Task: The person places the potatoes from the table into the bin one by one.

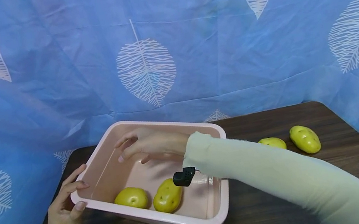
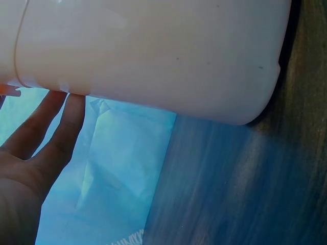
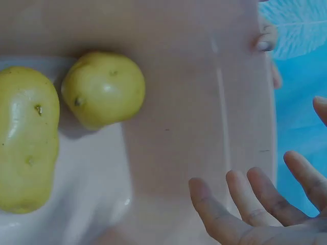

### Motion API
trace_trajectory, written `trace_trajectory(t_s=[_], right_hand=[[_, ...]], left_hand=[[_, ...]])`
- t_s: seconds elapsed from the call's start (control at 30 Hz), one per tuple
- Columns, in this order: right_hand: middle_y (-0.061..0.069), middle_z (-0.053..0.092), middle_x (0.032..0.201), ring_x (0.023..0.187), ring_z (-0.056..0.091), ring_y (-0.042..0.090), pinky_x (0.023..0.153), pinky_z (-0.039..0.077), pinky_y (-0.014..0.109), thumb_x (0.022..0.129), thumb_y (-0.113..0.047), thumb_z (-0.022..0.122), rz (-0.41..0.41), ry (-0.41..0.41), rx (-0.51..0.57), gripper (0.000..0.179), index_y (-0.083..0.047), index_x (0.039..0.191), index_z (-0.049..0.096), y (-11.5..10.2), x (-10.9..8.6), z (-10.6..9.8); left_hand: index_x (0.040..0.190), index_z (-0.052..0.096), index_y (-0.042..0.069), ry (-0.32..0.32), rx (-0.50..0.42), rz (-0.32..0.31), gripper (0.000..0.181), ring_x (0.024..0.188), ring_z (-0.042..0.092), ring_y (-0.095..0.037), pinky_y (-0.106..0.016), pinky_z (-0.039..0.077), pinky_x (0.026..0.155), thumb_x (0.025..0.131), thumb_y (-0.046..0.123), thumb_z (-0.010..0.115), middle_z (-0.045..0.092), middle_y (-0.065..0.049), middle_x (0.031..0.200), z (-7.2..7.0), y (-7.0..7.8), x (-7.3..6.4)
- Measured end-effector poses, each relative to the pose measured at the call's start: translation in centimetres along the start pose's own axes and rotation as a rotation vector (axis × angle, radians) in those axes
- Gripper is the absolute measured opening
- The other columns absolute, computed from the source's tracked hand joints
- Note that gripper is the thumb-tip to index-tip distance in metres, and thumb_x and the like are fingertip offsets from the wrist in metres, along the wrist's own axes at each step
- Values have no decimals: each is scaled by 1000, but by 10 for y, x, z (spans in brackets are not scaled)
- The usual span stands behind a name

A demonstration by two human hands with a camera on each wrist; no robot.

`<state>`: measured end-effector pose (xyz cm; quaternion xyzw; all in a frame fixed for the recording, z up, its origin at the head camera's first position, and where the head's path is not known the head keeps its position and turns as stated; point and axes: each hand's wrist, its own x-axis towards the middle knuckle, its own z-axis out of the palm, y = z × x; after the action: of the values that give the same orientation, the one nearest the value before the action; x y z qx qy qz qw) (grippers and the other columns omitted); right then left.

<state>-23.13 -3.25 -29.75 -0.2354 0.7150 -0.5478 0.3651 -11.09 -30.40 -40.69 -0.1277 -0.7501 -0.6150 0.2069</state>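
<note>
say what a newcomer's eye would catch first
Probably the pale pink rectangular plastic tub, left of centre, holding two yellow oval potatoes. The empty right hand is over it; the left hand grips its left rim. Two more potatoes sit at right on the dark wooden table.

The head view is moderately bright and mostly sharp, with a cool cast from the blue cloth (image 1: 193,66). Light appears to fall from above, setting small highlights on the potatoes (image 1: 168,198) and brightening the pale sleeve (image 1: 269,168), while the near left of the dark tabletop (image 1: 350,163) lies in shadow. The left wrist view is dim and soft: the outer wall of the basin (image 2: 153,56) looks grey, the left grip (image 2: 25,176) darkens against glowing cloth, and bluish haze veils the tabletop. The right wrist view has muted colours, glossy spots and diffuse shadows beside the potatoes.
</note>
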Motion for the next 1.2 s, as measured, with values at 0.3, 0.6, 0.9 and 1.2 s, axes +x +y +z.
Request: trace_trajectory(t_s=[0.3,0.6,0.9,1.2], right_hand=[[-4,65,142,128,61,14,99,58,38,96,-26,76,-88,76,-104,48,-22,142,64,-18,-30,-25],[5,57,151,136,60,31,105,56,49,97,-16,72,-78,145,3,50,-15,146,59,-26,-93,-69],[4,53,156,147,50,29,105,55,50,99,-15,69,-123,234,-61,53,-13,150,55,-17,-147,-106],[6,53,155,143,54,23,106,55,41,102,-15,67,-167,302,-93,49,-14,150,54,-4,-195,-132]], left_hand=[[119,62,-11,-11,-19,14,25,137,48,-17,-13,53,94,94,-11,66,49,-5,160,1,0,3],[118,60,-13,-35,-11,33,24,138,47,-17,-13,53,96,95,-10,66,48,-8,160,0,1,4],[119,61,-12,22,-23,-30,24,140,45,-22,-17,53,95,96,-7,67,46,-9,162,1,2,0],[120,60,-12,14,-55,-33,25,141,44,-24,-18,54,95,97,-8,66,44,-10,162,3,3,0]])
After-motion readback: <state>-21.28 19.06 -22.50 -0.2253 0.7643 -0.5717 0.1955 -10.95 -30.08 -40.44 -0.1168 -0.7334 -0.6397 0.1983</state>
